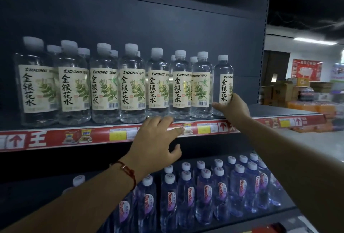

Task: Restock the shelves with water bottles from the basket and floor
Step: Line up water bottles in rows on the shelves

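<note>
Right hand (232,107) clasps the end bottle (223,85), apparently seating it near the shelf's (279,110) right edge; left hand (158,139), fingers apart, rests at its front edge. Next: release, fetch another.

Upper shelf (279,110) carries cream-labelled bottles (132,83) — lower shelf (290,212) carries purple-labelled bottles (204,195).

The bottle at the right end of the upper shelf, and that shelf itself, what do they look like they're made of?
The bottle held by the right hand looks like clear glossy plastic: see-through walls, a white cap, a cream label, probably paper. The shelf looks like dark matte painted metal, though that's a guess from its flat, even finish.
</note>
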Motion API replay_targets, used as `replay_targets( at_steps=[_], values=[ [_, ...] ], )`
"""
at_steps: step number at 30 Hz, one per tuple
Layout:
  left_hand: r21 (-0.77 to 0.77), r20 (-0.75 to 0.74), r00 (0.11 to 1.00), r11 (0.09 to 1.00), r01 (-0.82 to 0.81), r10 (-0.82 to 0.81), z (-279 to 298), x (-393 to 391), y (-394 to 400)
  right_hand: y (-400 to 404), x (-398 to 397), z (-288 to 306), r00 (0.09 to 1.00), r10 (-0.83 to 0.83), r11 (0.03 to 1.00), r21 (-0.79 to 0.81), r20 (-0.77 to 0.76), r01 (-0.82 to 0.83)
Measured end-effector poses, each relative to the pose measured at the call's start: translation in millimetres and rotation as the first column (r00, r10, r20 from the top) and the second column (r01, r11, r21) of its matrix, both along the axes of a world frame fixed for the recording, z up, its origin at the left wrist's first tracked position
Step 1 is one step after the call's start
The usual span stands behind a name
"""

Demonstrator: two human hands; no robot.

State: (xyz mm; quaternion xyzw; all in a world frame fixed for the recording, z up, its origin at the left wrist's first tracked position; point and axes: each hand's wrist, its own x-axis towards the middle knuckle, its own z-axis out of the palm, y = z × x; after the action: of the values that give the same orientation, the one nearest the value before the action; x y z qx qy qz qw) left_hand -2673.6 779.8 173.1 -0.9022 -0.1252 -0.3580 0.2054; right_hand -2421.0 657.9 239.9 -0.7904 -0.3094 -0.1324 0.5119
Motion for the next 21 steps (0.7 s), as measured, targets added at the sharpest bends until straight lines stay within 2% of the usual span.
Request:
replay_targets(
  at_steps=[7,11,15,17,21],
  values=[
    [-0.046,-0.072,0.996,0.998,-0.048,0.045,4.8,-6.5,-7.7,-18.0,-31.7,-0.9,0.999,0.031,0.993,-0.114,0.01,-0.03],
    [-0.1,-0.102,0.994,0.994,-0.051,0.04,9.1,-13.9,-17.5,-51.3,-71.2,-21.8,0.973,0.119,0.962,-0.267,0.197,-0.063],
    [-0.172,-0.21,0.976,0.98,-0.099,0.062,13.7,-23.7,-30.0,-90.2,-107.2,-42.4,0.861,0.272,0.825,-0.565,0.429,0.021],
    [-0.189,-0.228,0.97,0.973,-0.13,0.085,11.9,-31.8,-41.9,-105.1,-120.1,-48.8,0.841,0.335,0.768,-0.64,0.424,0.017],
    [-0.214,-0.293,0.945,0.954,-0.209,0.141,4.3,-64.7,-70.5,-126.0,-148.5,-59.4,0.847,0.385,0.739,-0.672,0.368,-0.044]
  ],
)
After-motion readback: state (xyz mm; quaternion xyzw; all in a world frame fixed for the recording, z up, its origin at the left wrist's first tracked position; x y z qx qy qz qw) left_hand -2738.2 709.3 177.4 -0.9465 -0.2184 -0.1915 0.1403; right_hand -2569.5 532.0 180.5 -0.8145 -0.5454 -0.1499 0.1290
